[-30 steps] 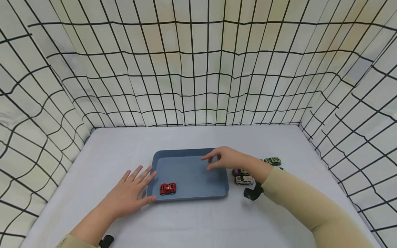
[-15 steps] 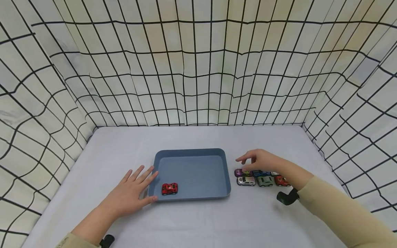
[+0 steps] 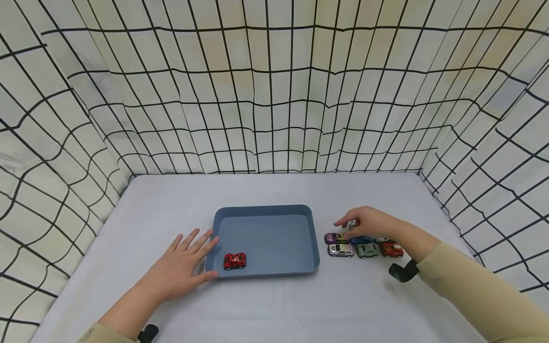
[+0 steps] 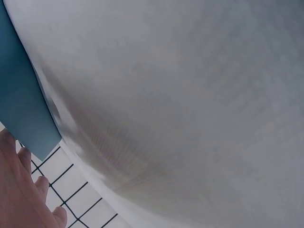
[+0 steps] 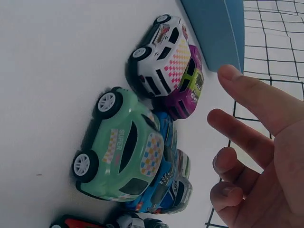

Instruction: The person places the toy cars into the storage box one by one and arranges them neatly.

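Observation:
My left hand lies spread at the left side of a blue tray, fingertips right at its rim. A red toy car sits in the tray's near left corner. To the right of the tray, my right hand hovers over several toy cars, thumb and fingers apart with nothing between them. Nearest its fingertips are a purple car and a blue car. A white checkered car and a green car stand in the row closer to me. The hand partly hides the cars behind.
Another red car ends the near row on the right. White cloth covers the table. Walls of white fabric with black netting rise at the back and both sides.
My right hand has moved right, from above the tray to above the toy cars, and lowered slightly toward them. The left hand has stayed at the tray's edge.

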The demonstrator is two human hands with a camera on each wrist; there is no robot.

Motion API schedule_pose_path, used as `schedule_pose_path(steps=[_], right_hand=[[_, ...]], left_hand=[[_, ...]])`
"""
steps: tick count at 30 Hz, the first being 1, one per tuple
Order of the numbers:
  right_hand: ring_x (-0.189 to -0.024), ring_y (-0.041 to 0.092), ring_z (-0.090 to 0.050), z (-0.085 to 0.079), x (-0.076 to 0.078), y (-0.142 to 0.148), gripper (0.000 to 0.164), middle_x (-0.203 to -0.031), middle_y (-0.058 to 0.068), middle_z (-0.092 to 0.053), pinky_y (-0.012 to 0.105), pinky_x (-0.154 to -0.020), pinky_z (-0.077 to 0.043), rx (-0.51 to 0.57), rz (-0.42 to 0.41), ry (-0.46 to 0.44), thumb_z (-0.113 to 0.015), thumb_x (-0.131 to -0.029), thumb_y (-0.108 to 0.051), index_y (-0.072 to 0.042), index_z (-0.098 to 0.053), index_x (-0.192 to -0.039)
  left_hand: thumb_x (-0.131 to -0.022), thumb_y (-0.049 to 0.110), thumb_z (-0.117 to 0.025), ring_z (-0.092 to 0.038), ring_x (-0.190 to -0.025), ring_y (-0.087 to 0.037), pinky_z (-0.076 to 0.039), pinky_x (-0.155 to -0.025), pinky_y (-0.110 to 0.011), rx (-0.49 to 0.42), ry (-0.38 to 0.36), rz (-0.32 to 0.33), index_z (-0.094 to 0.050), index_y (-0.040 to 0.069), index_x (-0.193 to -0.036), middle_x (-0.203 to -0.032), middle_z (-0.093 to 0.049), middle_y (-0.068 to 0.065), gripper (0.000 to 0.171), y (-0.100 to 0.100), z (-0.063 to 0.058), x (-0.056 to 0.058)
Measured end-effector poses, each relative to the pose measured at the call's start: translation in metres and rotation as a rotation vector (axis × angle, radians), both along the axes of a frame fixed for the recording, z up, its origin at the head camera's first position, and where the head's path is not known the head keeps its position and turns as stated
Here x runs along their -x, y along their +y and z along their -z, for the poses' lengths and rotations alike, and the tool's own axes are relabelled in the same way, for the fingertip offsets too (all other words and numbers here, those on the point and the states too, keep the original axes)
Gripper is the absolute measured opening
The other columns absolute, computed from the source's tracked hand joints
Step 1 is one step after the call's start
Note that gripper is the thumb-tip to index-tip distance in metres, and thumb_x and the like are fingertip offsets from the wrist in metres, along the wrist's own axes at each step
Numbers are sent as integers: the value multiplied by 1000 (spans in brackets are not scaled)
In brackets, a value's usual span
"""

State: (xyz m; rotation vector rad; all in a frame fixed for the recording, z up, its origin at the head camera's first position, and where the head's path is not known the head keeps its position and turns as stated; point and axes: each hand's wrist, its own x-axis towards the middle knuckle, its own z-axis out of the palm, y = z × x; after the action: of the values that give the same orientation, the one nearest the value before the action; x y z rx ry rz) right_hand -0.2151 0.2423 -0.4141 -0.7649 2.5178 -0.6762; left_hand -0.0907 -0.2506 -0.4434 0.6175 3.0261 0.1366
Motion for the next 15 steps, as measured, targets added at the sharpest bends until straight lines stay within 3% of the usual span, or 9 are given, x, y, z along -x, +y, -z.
schedule_pose_path(steps=[6,15], right_hand=[[-94,14,-60,6,5,-3,35,-112,-4,-68,36,-85,-55,-69,-15,8,-78,-87,-24,-22,-73,-122],[-86,10,-59,14,12,-10,33,-105,-8,-67,32,-82,-55,-104,-40,-34,-78,-87,-20,-26,-74,-119]], left_hand=[[-89,74,-48,-19,-149,-37,-13,-118,-62,-5,10,6,-36,22,-155,-162,-27,-3,85,0,0,1],[-89,74,-49,-20,-149,-38,-14,-118,-62,-2,4,4,-37,21,-155,-162,-28,-4,86,0,-1,1]])
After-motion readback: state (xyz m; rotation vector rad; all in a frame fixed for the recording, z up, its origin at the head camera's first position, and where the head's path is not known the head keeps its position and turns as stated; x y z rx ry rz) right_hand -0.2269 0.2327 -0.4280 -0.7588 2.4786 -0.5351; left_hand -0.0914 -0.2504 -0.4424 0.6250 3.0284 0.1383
